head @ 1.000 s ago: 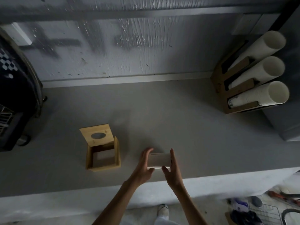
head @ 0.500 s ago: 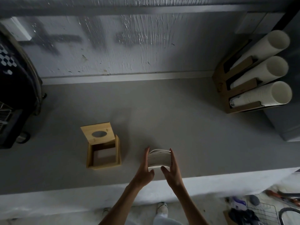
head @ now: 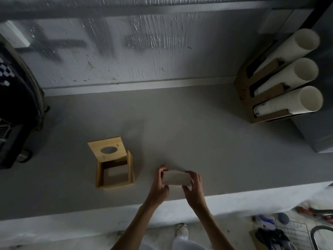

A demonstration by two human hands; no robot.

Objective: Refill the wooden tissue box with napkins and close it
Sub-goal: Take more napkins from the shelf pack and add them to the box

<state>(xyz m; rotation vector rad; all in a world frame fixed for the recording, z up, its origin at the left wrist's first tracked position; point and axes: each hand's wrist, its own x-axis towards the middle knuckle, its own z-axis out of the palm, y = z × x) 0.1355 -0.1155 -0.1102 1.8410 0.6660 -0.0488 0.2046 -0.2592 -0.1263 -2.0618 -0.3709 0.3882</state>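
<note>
A stack of pale napkins (head: pixel 176 179) is held between my two hands near the counter's front edge. My left hand (head: pixel 160 186) grips its left end and my right hand (head: pixel 193 188) grips its right end. To the left stands the wooden tissue box (head: pixel 115 175), open at the top and with nothing visible inside. Its lid (head: pixel 107 149), with an oval hole, is tilted up at the box's far side.
The grey counter (head: pixel 198 138) runs to a white wall at the back. A wooden rack with three stacks of white cups (head: pixel 281 76) stands at the right. A dark appliance (head: pixel 16 109) fills the left edge. A wire basket (head: pixel 292 235) sits on the floor below right.
My fingers have curled around the ends of the napkin stack, which now sits raised off the counter between both hands. The box and lid have not moved.
</note>
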